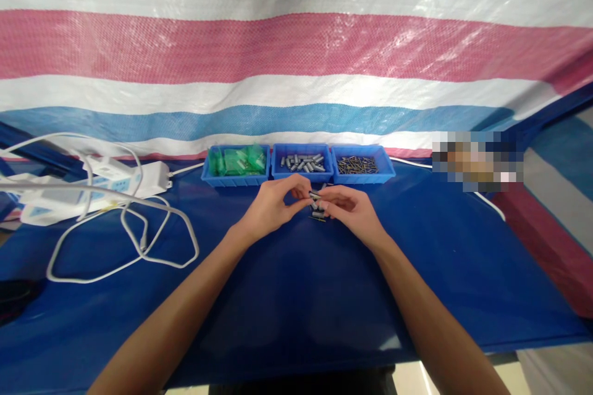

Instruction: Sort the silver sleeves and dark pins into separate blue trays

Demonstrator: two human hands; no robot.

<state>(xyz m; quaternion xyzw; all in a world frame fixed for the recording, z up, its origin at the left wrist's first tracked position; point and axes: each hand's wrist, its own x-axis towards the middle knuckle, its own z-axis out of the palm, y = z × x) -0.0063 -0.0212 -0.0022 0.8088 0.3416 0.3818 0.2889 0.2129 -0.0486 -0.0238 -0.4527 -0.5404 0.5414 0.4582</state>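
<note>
My left hand (pixel 278 207) is closed, its thumb and forefinger pinching a small grey metal cylinder (pixel 314 195) above the table. Facing it, my right hand (pixel 349 208) is also closed, with its fingertips touching or almost touching the cylinder's right end. Whatever lies between those right fingertips is too small to name. Just beneath both hands, several loose metal cylinders (pixel 319 215) and a thin screw-like piece (pixel 317 219) lie on the blue table, partly covered by my fingers.
Behind my hands stand three blue bins: one with green bags (pixel 238 160), one with metal cylinders (pixel 303 163), one with screws (pixel 357 165). At left are white power strips (pixel 106 188) and a looped white cable (pixel 192 234). A striped tarp (pixel 296 49) hangs behind.
</note>
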